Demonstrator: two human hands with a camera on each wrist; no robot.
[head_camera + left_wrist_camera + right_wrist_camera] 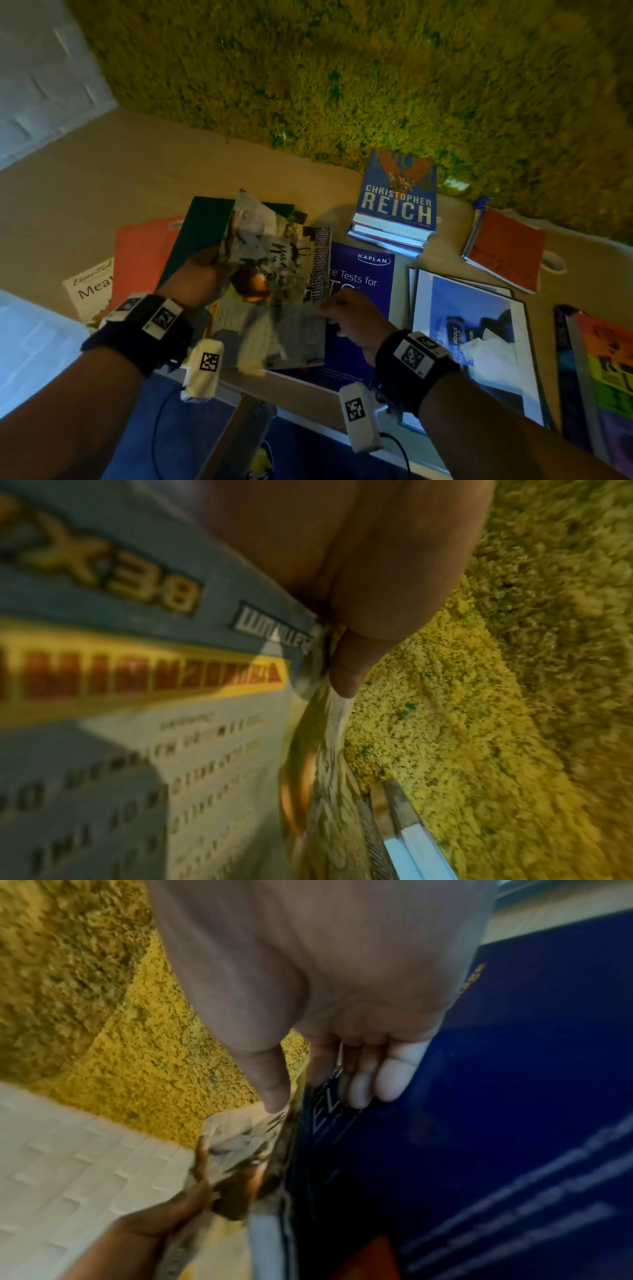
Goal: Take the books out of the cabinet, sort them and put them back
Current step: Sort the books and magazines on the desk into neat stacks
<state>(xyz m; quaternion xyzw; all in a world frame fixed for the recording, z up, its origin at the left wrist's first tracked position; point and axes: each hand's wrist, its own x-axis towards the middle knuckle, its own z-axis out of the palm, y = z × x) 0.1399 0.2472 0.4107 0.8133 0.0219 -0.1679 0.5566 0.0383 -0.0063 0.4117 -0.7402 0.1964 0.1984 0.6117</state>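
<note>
A magazine (274, 274) is held above the table (102, 178), gripped by the left hand (205, 270) and pinched at its edge by the right hand (346, 318). Books (397, 205) are laid out in piles; sorting seems underway, and returning them remains. No cabinet is seen.

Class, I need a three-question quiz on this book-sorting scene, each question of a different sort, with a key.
1. True or false: both hands hold the magazine.
2. Which book lies directly under the magazine's right edge? A) the Kaplan book B) the Reich book C) the red notebook
3. Fill in: the Reich book tops a small ____ of books.

Key:
1. True: the left hand grips its far left edge, the right hand pinches its right edge.
2. A
3. stack
</note>
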